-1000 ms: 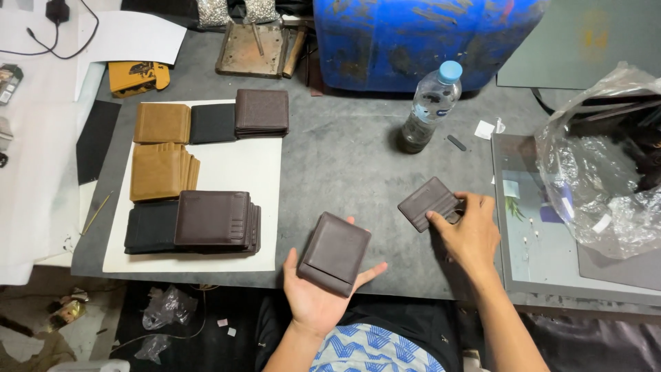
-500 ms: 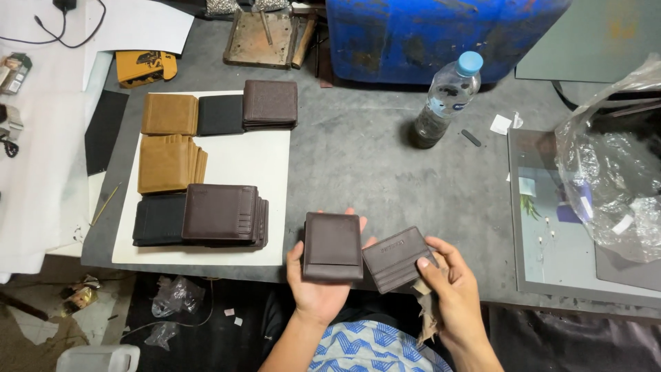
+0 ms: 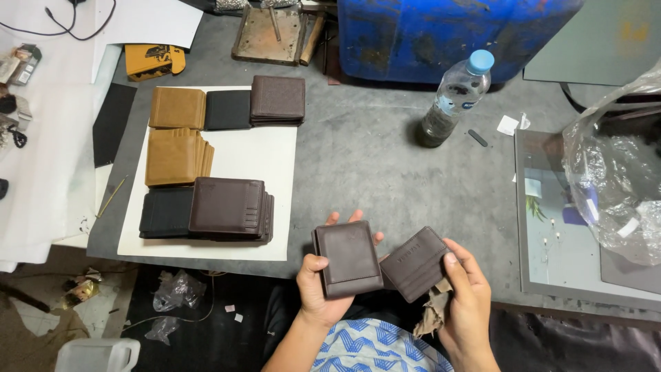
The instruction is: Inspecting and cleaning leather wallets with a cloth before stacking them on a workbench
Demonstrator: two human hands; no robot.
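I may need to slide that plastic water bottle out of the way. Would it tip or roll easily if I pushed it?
The water bottle is tall and narrow and stands upright, so a push near its blue cap would probably tip it. It looks only partly filled, so likely light. Once down, its round body could roll across the grey table.

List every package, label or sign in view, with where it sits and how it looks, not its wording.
Water bottle: upright on the grey table, clear, blue cap, pale label band.
Plastic bag: far right, clear, crinkled, holding dark items.
Yellow packet: top left, flat, dark print.
Small white slips: right of the bottle.
No screens.
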